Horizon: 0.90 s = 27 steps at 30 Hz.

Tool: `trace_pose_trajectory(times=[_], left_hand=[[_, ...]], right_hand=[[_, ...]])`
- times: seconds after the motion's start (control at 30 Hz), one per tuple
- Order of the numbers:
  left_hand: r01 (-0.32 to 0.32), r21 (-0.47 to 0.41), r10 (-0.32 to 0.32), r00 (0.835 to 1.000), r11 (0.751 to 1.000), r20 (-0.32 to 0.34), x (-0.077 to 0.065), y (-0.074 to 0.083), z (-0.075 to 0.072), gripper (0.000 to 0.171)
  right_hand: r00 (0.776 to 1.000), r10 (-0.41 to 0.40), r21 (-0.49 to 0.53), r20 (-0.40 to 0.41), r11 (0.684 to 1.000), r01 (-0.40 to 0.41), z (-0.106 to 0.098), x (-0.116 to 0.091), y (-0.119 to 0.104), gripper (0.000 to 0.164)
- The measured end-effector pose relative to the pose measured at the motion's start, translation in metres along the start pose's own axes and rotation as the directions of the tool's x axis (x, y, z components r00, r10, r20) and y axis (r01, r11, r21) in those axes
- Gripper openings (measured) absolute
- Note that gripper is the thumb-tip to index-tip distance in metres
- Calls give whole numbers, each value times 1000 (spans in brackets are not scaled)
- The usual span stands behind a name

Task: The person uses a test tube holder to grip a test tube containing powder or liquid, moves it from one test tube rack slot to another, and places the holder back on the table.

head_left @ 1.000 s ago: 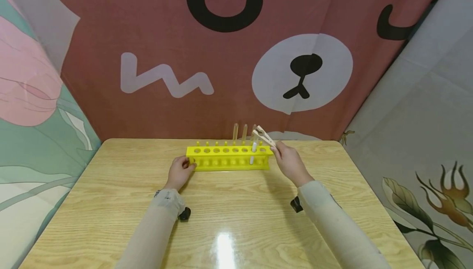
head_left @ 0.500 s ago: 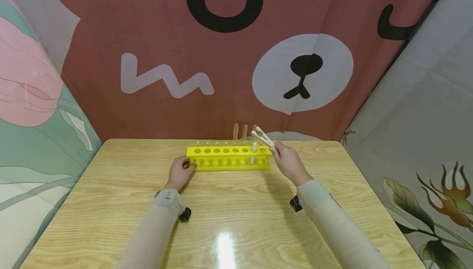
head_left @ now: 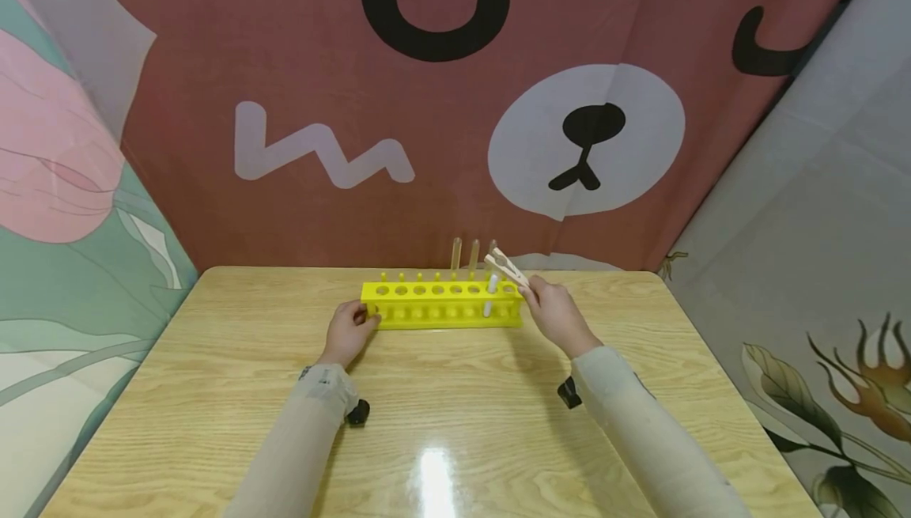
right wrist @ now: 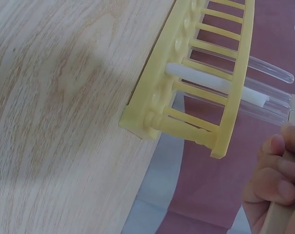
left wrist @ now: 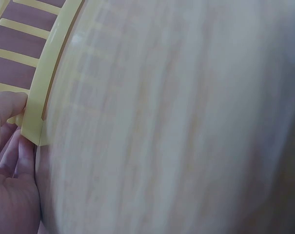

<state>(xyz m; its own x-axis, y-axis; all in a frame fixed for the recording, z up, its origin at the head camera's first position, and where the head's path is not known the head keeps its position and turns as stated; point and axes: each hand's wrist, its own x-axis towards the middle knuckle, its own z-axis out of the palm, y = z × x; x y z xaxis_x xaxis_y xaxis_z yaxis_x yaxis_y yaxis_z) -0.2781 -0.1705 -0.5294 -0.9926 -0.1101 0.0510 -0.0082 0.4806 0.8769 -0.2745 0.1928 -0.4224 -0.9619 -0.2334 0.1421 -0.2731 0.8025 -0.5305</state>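
Observation:
My left hand (head_left: 346, 334) pinches the left end of a yellow test tube rack (head_left: 427, 297) standing on the table; in the left wrist view, thumb and fingers lie at the corner of its base (left wrist: 37, 105). A wooden test tube holder (head_left: 508, 268) is gripped in my right hand (head_left: 561, 316), beyond the rack's right end. The holder's tips are at the upper part of a clear test tube with something white (head_left: 493, 284) inside, which stands in the rack near its right end. The right wrist view shows that white filling (right wrist: 201, 78) low to midway in the tube.
Clear test tubes (head_left: 456, 253) rise upside down on pegs along the rack's back row. A wood-grain table (head_left: 455, 399) lies under it. Close behind the table's far edge hangs a brown cloth with a cartoon bear (head_left: 342, 225); patterned cloths hang at both sides.
The holder has come down slightly and its two prongs have drawn closer together at the tube's top. My left hand stays on the rack's end.

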Motion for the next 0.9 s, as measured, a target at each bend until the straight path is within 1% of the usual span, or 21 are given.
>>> trace_pose_trajectory(times=[0.33, 0.6, 0.9], left_hand=[[4, 4, -4, 1000, 1000, 4, 0, 0, 0, 27], [-17, 0, 17, 1000, 1000, -5, 1, -3, 1, 24], [-22, -7, 22, 1000, 1000, -7, 1, -4, 1, 25]], right_hand=[[1000, 10, 18, 23, 1000, -11, 5, -2, 1, 25], [1000, -8, 13, 13, 1000, 8, 9, -2, 3, 24], [1000, -21, 17, 8, 1000, 21, 13, -2, 2, 23]])
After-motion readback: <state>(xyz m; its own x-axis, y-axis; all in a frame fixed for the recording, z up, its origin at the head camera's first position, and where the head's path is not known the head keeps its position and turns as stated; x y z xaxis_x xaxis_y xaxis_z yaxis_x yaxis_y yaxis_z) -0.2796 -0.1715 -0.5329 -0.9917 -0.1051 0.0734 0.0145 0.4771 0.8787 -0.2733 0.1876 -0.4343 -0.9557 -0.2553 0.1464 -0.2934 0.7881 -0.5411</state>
